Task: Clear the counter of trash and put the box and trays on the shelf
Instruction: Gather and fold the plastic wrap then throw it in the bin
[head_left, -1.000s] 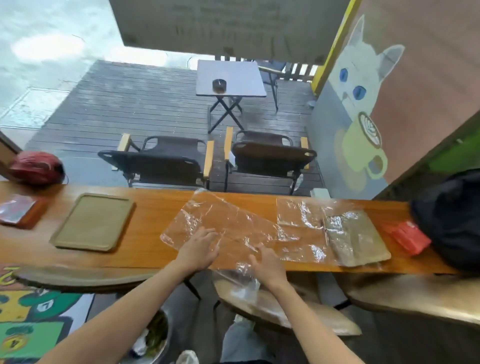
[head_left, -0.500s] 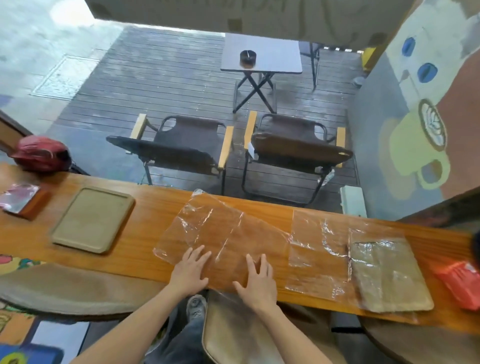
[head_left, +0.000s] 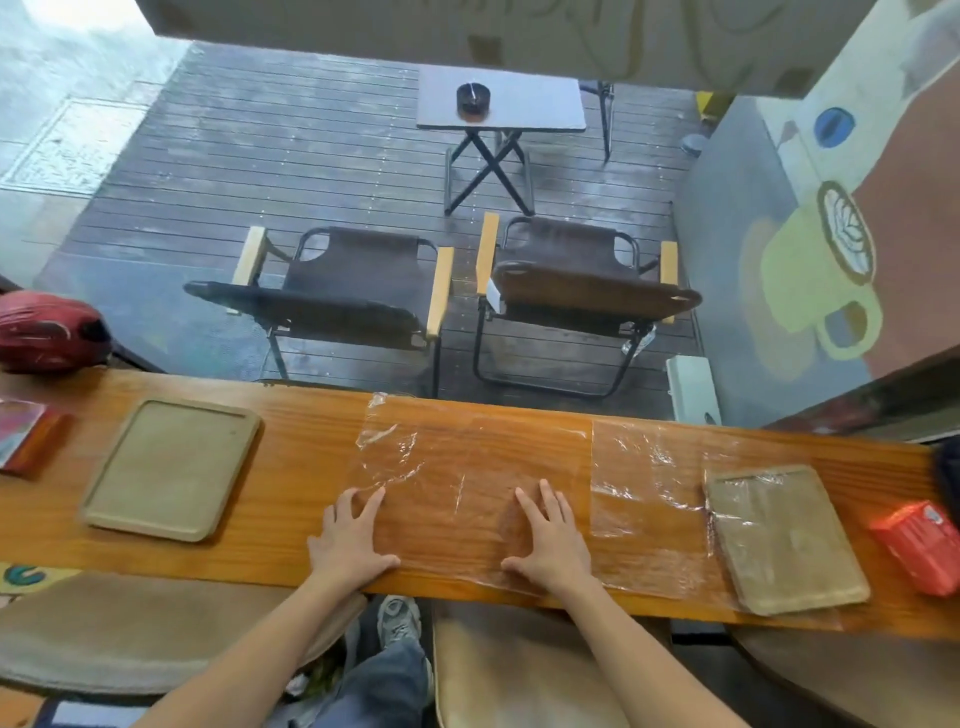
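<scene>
A clear plastic sheet (head_left: 467, 467) lies flat on the wooden counter (head_left: 311, 441). My left hand (head_left: 349, 535) presses its left edge with fingers spread, and my right hand (head_left: 550, 540) presses flat on its near right part. A second clear plastic sheet (head_left: 644, 483) lies to the right, partly covering a tan tray (head_left: 784, 540). Another tan tray (head_left: 171, 467) rests bare on the left. An orange box (head_left: 919, 551) sits at the far right, and a red box (head_left: 26, 434) at the far left.
A red helmet (head_left: 49, 332) sits at the counter's far left end. Round stools (head_left: 104, 629) stand under the near edge. Beyond the counter are two folding chairs (head_left: 353, 296) and a small table (head_left: 501, 106) on a wet deck. A painted wall (head_left: 831, 234) is on the right.
The rumpled, tilted plastic sheet now lies flat and square on the counter. Both hands have spread apart, pressing it down. The view has shifted lower and to the left.
</scene>
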